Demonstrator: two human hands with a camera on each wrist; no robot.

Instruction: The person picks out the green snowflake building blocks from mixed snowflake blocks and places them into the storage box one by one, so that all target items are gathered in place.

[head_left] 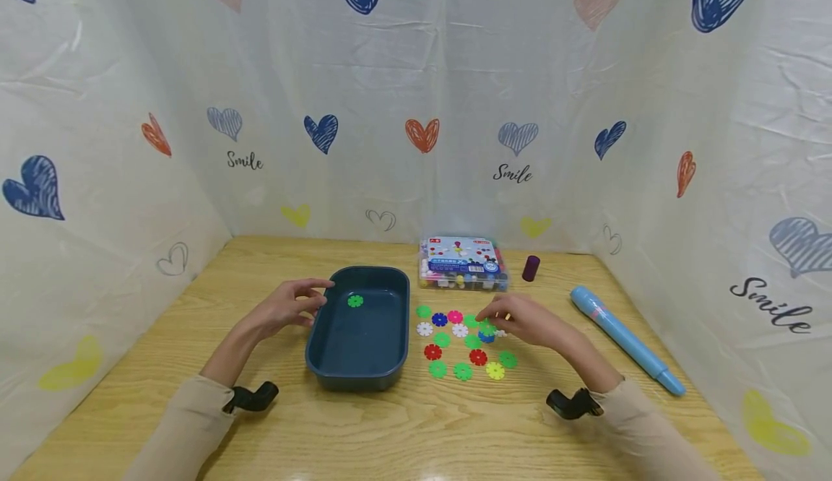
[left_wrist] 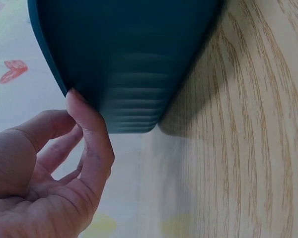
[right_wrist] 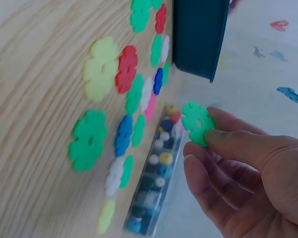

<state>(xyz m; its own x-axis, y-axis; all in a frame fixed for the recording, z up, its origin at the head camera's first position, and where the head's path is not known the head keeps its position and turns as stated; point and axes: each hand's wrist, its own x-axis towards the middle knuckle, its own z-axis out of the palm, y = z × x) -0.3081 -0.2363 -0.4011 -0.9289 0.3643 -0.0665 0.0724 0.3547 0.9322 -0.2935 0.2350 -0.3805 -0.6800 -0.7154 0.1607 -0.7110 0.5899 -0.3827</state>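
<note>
A dark teal rectangular bin (head_left: 358,382) stands on the table, with one green flower-shaped disc (head_left: 354,300) inside. My left hand (head_left: 294,304) is at the bin's left side, fingers loosely bent; in the left wrist view a fingertip (left_wrist: 75,101) meets the bin's rim. Between thumb and finger, my right hand (right_wrist: 258,168) pinches a green notched plastic disc (right_wrist: 197,123), held above the table. Below and around it lie several similar discs, among them a yellow disc (head_left: 495,371), a red disc (head_left: 478,357), a white disc (head_left: 425,329) and a pink disc (head_left: 455,317).
Behind the discs lies a clear plastic box (head_left: 463,263) of colored beads with a printed label. A dark purple cylinder (head_left: 531,269) stands to its right. Farther right is a long light-blue tube (head_left: 627,340). White curtains with hearts enclose the wooden table (head_left: 390,438).
</note>
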